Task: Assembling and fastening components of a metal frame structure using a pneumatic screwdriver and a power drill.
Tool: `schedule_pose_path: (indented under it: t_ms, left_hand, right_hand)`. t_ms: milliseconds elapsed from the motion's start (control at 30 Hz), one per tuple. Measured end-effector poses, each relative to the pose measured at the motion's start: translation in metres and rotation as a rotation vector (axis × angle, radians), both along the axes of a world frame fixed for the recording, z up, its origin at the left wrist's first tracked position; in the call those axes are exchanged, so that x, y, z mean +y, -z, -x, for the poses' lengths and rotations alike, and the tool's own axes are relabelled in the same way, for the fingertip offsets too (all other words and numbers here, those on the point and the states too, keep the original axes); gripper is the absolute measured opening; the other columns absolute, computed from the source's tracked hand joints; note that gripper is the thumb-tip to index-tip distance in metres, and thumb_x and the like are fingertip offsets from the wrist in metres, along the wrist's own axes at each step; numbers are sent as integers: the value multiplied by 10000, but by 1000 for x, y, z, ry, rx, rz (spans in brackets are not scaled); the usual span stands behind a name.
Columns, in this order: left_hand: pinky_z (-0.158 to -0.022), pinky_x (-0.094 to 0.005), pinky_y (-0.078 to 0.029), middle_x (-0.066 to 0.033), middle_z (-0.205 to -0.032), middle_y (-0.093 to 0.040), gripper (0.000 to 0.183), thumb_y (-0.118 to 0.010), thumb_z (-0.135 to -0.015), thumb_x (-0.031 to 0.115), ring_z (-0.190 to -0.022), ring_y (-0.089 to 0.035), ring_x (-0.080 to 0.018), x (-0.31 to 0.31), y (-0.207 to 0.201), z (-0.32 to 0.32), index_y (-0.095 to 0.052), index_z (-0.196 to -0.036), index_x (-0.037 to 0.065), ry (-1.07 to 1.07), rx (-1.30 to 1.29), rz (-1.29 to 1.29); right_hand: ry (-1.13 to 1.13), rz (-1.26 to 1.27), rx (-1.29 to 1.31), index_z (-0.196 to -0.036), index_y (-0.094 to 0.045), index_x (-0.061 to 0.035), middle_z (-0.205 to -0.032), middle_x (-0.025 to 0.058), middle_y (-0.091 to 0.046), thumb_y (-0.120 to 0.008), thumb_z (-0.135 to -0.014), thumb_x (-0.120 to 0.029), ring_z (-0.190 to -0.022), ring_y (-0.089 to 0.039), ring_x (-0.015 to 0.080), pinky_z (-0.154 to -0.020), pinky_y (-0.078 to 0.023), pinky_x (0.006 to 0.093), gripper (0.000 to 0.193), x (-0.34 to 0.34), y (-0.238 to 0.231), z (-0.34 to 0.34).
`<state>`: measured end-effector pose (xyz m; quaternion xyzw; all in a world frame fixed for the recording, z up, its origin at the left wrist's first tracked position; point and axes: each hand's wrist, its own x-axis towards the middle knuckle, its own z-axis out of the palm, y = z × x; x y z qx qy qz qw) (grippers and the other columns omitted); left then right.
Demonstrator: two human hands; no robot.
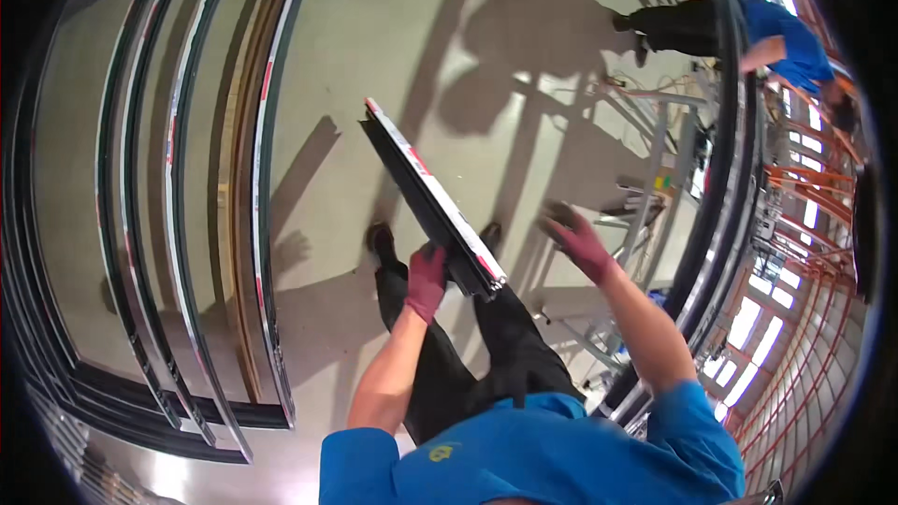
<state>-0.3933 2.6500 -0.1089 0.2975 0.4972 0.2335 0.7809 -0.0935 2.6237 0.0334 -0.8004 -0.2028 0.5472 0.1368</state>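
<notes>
A short black frame profile (412, 182), with white and red protective film along one side, is held tilted in front of my legs. My left hand (427, 282), in a maroon glove with dark fingers, is closed around it near its lower end; part of the grip is hidden behind the profile. Off to the right of the profile, my right hand (578, 241) wears the same kind of glove. Its fingers are stretched out, slightly blurred, with nothing in them.
Several long profiles (178, 131) stretch along my left, one of them brown (227, 196). A long dark beam (725, 187) runs along the right. Metal stands (655, 159) are beside it. Beyond, a co-worker in a blue shirt (790, 42) stands at the upper right.
</notes>
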Motion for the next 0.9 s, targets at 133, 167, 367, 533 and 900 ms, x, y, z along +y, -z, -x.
schedule_pose_path:
  t_ms: [133,167,367,533,900]
  left_hand:
    - [-905,-416,-544,-219,-1140,-741,391,-631,-1014,280,-1058,-717,-320,-112,-80,-62,-676,-1222,-48,124,-48,-139]
    - [-905,-416,-544,-219,-1140,-741,391,-631,-1014,280,-1058,-717,-320,-116,-99,-73,-676,-1222,-48,127,-47,-161]
    - [-908,-382,-549,-167,-1126,-741,452,-726,-975,329,-1002,-706,-243,-60,-179,-84,-646,-1257,-14,614,-118,-395]
    - [-690,-322,-599,-96,-1154,-714,543,-678,-997,145,-914,-707,-171,103,-212,-115,-451,-1481,45,222,-170,-231]
    - [-648,-368,-635,-119,-939,-749,176,-622,-1004,69,-732,-735,-222,194,-339,-255,-701,-1119,-38,578,-145,-299]
  right_hand:
    - [358,342,608,-1204,-680,-53,-976,100,-763,-733,-901,-624,-799,-736,229,-748,-610,427,649,56,65,15]
    - [295,303,455,-1135,-700,-29,-827,87,-743,-778,-899,-496,-691,-723,218,-673,-616,390,529,67,57,24]
    - [187,0,279,-1274,-669,1,-1029,106,-743,-787,-828,-236,-882,-716,188,-826,-585,349,518,15,-106,-20]
    - [351,-249,300,-1483,-486,9,-1197,108,-677,-829,-782,-139,-1010,-681,164,-910,-559,328,794,-78,-230,-21]
    - [292,-472,34,-1563,-416,-5,-1451,188,-596,-857,-681,-143,-1385,-533,254,-1179,-391,358,995,-195,-285,-11]
